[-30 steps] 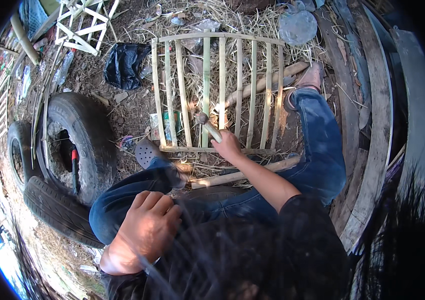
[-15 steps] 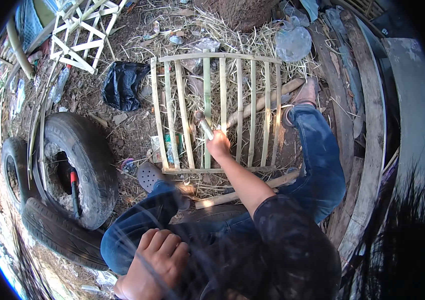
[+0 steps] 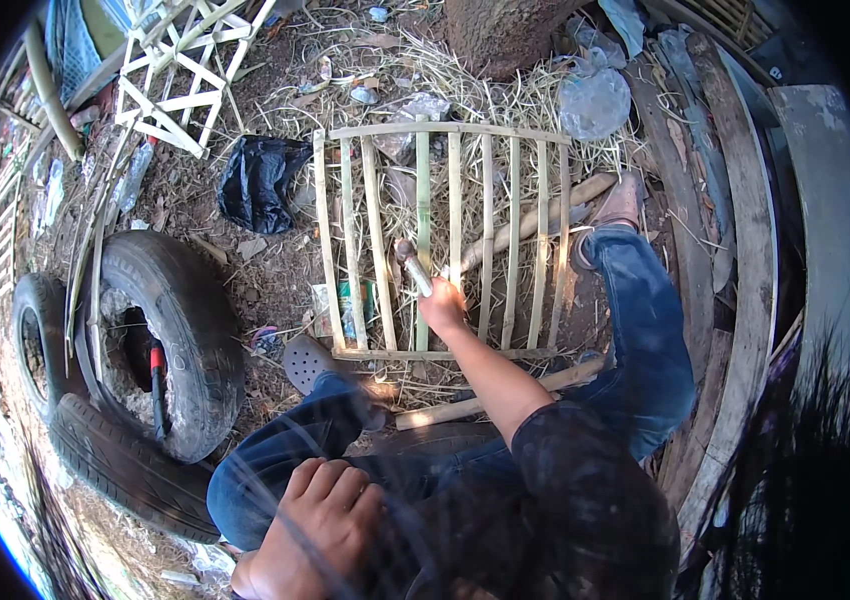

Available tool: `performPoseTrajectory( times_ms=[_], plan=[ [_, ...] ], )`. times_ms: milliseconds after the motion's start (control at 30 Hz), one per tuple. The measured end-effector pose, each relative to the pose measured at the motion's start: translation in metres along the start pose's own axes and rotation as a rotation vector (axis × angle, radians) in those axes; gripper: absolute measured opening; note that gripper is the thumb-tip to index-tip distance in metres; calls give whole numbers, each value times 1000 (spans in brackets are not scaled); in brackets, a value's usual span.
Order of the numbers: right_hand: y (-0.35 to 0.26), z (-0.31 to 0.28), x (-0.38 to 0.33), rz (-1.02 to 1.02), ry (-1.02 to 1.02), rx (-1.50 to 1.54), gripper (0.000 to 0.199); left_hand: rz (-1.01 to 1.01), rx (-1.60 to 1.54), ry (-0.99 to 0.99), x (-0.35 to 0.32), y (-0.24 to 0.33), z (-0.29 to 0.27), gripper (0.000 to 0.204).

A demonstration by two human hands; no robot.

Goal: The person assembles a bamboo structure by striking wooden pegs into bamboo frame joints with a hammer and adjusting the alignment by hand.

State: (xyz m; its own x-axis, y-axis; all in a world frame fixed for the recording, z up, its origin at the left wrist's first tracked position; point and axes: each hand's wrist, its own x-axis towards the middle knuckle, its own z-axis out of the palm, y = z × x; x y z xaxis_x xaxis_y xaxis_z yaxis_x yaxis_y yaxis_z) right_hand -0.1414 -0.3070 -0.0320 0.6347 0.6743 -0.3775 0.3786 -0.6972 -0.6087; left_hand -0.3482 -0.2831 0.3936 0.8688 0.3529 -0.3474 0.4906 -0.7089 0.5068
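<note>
Hard to make out the hammer (image 3: 408,262) head, small and half lost against the straw (image 3: 465,90); only the pale handle shows clearly, running from the right hand (image 3: 442,305) up and to the left, head end pointing away from the body. Right hand wrapped tight around the handle's lower end, right over the bamboo frame (image 3: 445,240). Frame lying flat on the ground, slats running away from the body, long rails crosswise at top and bottom. Left hand (image 3: 320,525) down at the lower edge, fingers curled loosely, resting on the left knee of the jeans (image 3: 275,470); wrist cut off by the rim. Stacked tyres (image 3: 170,340) on the left, with a red-handled tool (image 3: 157,375) standing in the dark hole of the upper one, lower part hidden. Black plastic bag (image 3: 260,180) crumpled just left of the frame. Tree trunk (image 3: 505,30) cut off at the top.
</note>
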Motion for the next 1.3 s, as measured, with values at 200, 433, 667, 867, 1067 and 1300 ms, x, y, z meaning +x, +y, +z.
performPoseTrajectory(
  times_ms=[200,433,667,867,1067,1300],
  plan=[
    [-4,-6,-2,-4,-12,-18,20,29,44,-61,2,-3,-2,28],
    [-9,-5,-3,-38,-4,-5,17,32,95,-130,-2,-6,0,31],
    [-6,-8,-1,-42,-5,-53,19,51,91,-164,2,-3,-5,30],
    [-11,-12,-1,8,-54,-31,19,47,103,-180,4,-1,-8,30],
    [-7,-7,0,-1,-42,-40,21,39,66,-152,4,-1,-8,29],
    [1,-6,1,3,-29,-36,22,65,63,-67,4,-2,-6,19]
  ],
)
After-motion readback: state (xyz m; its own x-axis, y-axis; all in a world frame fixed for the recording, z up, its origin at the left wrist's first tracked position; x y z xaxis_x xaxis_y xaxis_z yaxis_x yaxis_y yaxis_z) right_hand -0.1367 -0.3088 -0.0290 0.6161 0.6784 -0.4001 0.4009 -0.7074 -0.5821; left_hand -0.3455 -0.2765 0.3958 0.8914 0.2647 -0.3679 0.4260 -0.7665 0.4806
